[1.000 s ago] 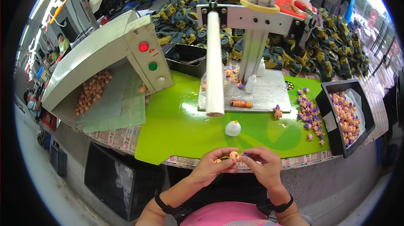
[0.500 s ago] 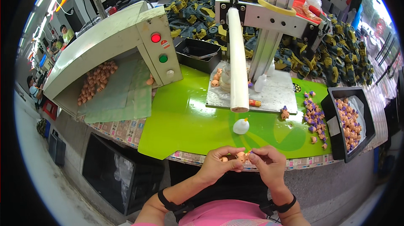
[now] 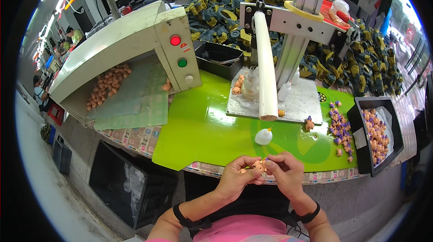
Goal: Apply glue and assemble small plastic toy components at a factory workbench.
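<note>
My left hand is closed around a small peach-coloured doll head with a tiny printed face. Another peach head shows between its fingers. My right hand pinches at the top of the first head; a speck of purple and yellow shows at the fingertips, too small to name. Both hands meet in front of the table's near edge. Just beyond them a white squeeze bottle with a yellow tip stands on the green mat. One finished-looking head with purple on top sits beyond it, to the right.
At left, a cream arched machine covers a pile of plain heads. A metal stand holds a white tube over the mat. Purple-topped heads lie at right beside a black bin of heads. Yellow-and-dark toy parts are heaped behind.
The whole view has shifted slightly, so the table things sit farther right. My hands stay together at the doll head, with a little purple now showing at the right fingertips.
</note>
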Available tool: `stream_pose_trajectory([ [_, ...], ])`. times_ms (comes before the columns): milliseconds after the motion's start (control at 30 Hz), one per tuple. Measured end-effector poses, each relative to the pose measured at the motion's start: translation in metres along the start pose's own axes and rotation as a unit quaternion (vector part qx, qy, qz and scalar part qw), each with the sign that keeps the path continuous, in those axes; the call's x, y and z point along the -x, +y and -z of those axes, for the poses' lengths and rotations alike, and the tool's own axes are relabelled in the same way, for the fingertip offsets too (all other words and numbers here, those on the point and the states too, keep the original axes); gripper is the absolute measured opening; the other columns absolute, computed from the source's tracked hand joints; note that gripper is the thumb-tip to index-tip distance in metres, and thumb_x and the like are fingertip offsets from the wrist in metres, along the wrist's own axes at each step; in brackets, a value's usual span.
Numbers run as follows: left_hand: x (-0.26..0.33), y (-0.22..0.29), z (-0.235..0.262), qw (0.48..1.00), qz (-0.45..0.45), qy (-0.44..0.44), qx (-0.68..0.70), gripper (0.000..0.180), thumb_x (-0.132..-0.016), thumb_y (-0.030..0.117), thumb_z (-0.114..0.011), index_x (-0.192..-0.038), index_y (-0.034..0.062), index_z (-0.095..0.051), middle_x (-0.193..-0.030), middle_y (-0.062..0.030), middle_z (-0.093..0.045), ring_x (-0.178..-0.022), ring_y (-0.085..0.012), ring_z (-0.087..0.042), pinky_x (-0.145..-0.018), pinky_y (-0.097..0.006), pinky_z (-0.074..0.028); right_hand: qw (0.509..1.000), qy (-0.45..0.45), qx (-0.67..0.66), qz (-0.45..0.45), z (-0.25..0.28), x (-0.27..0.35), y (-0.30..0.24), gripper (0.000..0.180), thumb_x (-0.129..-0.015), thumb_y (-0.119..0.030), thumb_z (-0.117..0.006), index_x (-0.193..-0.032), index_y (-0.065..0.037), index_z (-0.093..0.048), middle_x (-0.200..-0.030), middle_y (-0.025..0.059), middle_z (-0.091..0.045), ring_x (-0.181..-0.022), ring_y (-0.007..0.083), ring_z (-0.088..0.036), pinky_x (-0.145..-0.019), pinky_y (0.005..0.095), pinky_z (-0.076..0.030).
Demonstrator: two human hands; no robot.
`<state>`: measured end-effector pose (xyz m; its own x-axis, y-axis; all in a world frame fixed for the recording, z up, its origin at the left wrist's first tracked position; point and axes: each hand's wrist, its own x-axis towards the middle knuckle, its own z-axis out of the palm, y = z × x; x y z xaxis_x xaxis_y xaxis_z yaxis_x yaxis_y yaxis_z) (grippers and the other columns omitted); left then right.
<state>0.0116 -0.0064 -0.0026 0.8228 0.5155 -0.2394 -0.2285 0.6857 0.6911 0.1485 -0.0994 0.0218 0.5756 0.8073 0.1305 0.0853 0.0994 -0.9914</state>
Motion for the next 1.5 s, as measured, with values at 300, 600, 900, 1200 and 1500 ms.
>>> stream_pose_trajectory([
  [300, 0.01, 0.029, 0.011, 0.999, 0.023, -0.017, 0.035, 0.022, -0.091, 0.009, -0.062, -0.111, 0.0045, -0.055, -0.099, -0.0052, -0.061, -0.075, -0.0108, -0.062, -0.062, -0.022, -0.054, 0.923, -0.066, 0.291, 0.242, 0.004, -0.062, -0.05, 0.018, -0.085, -0.007, -0.067, -0.102, -0.001, -0.069, -0.087, 0.0095, -0.069, -0.074, 0.0192, -0.065, -0.066, 0.0292, -0.052],
  [600, 0.015, 0.043, 0.025, 1.0, -0.001, 0.013, 0.025, 0.017, -0.09, 0.004, -0.061, -0.106, 0.0076, -0.056, -0.101, -0.0074, -0.063, -0.077, -0.0101, -0.061, -0.06, -0.02, -0.05, 0.687, 0.053, 0.232, 0.687, -0.046, -0.227, -0.209, 0.034, -0.087, -0.018, -0.063, -0.119, -0.008, -0.061, -0.116, 0.0126, -0.064, -0.105, 0.0313, -0.058, -0.089, 0.0378, -0.045],
  [900, 0.044, 0.064, 0.063, 0.997, -0.049, 0.052, 0.041, 0.024, -0.091, 0.004, -0.06, -0.114, 0.0069, -0.058, -0.105, -0.0067, -0.062, -0.084, -0.0124, -0.063, -0.065, -0.021, -0.054, 0.837, 0.127, 0.307, 0.435, -0.025, -0.229, -0.135, 0.017, -0.086, -0.016, -0.062, -0.09, -0.001, -0.067, -0.088, 0.0158, -0.067, -0.085, 0.0334, -0.063, -0.076, 0.0384, -0.048],
  [1200, 0.013, 0.078, 0.058, 0.998, -0.052, 0.04, -0.001, 0.023, -0.092, 0.009, -0.061, -0.114, 0.0058, -0.058, -0.104, -0.0026, -0.062, -0.088, -0.0111, -0.064, -0.07, -0.021, -0.056, 0.814, -0.132, 0.47, 0.315, -0.019, -0.203, 0.035, 0.032, -0.079, -0.015, -0.064, -0.111, -0.012, -0.064, -0.12, 0.0099, -0.06, -0.115, 0.0321, -0.05, -0.094, 0.0407, -0.045],
  [1500, 0.015, 0.098, 0.075, 0.997, -0.059, 0.037, -0.015, 0.022, -0.092, 0.01, -0.061, -0.114, 0.0068, -0.059, -0.105, -0.0016, -0.063, -0.089, -0.0097, -0.063, -0.069, -0.021, -0.055, 0.88, 0.005, 0.322, 0.348, 0.077, -0.142, -0.045, 0.031, -0.074, 0.01, -0.062, -0.102, -0.004, -0.068, -0.108, 0.0142, -0.064, -0.101, 0.0303, -0.059, -0.088, 0.0373, -0.047],
])
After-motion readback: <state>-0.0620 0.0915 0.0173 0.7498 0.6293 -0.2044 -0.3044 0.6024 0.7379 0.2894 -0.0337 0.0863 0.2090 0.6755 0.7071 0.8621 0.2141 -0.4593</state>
